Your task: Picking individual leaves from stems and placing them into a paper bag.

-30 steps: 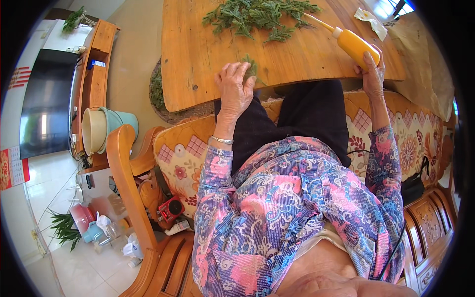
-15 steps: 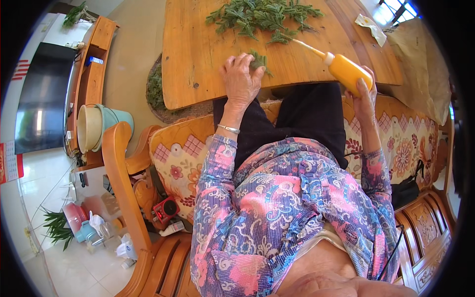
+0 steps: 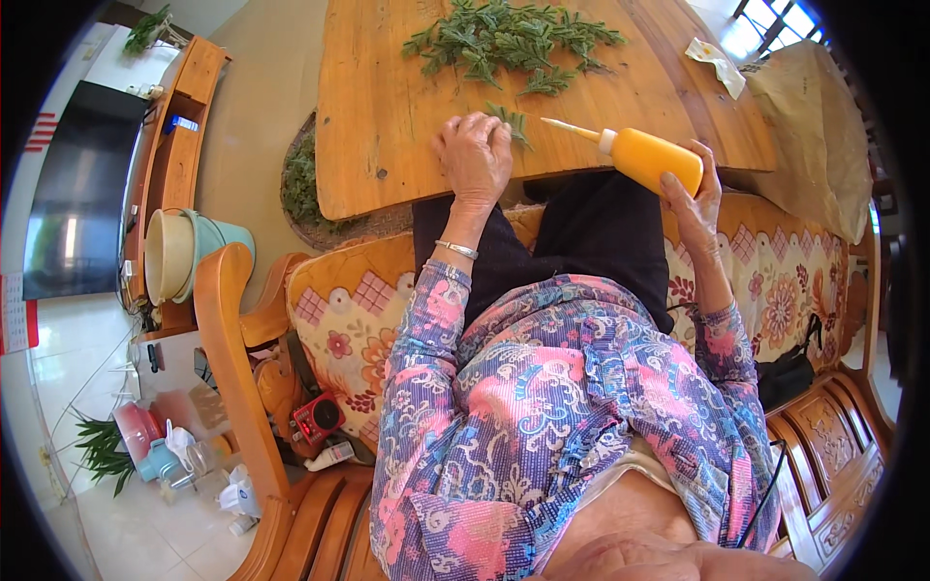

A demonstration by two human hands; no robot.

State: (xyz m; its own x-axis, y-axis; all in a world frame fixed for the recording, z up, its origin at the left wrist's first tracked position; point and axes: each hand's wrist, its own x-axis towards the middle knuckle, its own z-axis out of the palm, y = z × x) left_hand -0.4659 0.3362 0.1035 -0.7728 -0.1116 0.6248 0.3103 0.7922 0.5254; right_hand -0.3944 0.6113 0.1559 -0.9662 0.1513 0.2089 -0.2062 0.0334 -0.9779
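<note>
My right hand (image 3: 696, 198) is wrapped round the lower end of a yellow squeeze bottle (image 3: 654, 160) with a white collar and a long thin nozzle. The bottle lies tilted in the air over the table's near edge, its tip pointing left toward a small green artificial sprig (image 3: 512, 123). My left hand (image 3: 477, 160) rests at the table edge, fingers curled and closed at the sprig; its fingertips are partly hidden. Farther back on the wooden table (image 3: 387, 116) lies a heap of similar green sprigs (image 3: 513, 41).
A crumpled white tissue (image 3: 717, 66) lies at the table's right side, beside a large brown paper sheet (image 3: 814, 136). More greenery (image 3: 302, 179) sits low at the table's left. Buckets (image 3: 194, 250) stand farther left. A red radio (image 3: 320, 416) rests on the bench.
My right hand has brought the bottle left and slightly down, so its nozzle tip is now close to the small sprig. My left hand has turned slightly, with its fingers more closed.
</note>
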